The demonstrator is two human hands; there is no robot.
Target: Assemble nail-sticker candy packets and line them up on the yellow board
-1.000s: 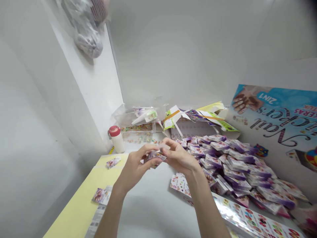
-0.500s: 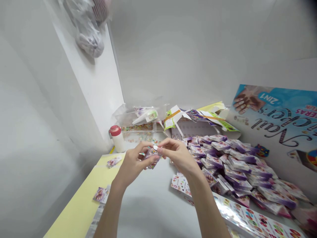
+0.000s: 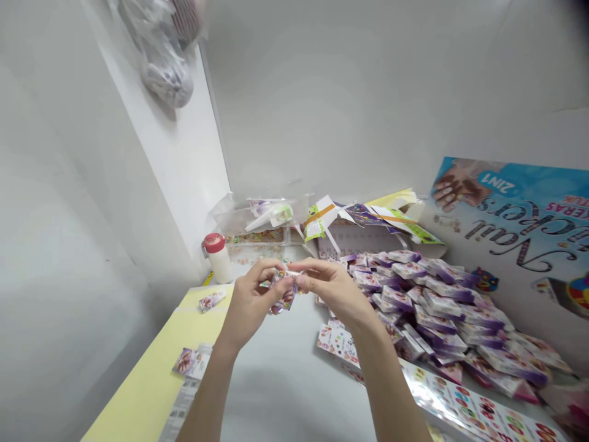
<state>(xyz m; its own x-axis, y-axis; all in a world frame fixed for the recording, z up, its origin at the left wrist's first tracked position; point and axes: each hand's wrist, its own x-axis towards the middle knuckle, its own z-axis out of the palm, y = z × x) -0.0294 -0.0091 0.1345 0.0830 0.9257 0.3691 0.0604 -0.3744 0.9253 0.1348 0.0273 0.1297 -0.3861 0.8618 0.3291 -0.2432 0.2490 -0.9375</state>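
Observation:
Above the table, my left hand (image 3: 248, 304) is closed around a small printed box (image 3: 286, 299) with purple and white pictures. My right hand (image 3: 338, 293) has its thumb and fingers closed together at the top end of this box, where a white edge showed. The fingers cover much of the box, so its end is hard to make out. To the right of my right hand lies a big heap of similar small purple and white boxes (image 3: 427, 307).
A long shiny printed strip (image 3: 464, 399) lies at front right. At left, small printed cards (image 3: 185, 362) and a barcode sheet (image 3: 178, 410) lie by a yellow surface (image 3: 138, 380). A red-capped bottle (image 3: 217, 261) stands behind; a large "Nail Stickers" carton (image 3: 515, 215) stands right.
My right fingers have moved down and flattened over the box's top end, covering the white flap seen before. The box has tilted slightly in my left hand.

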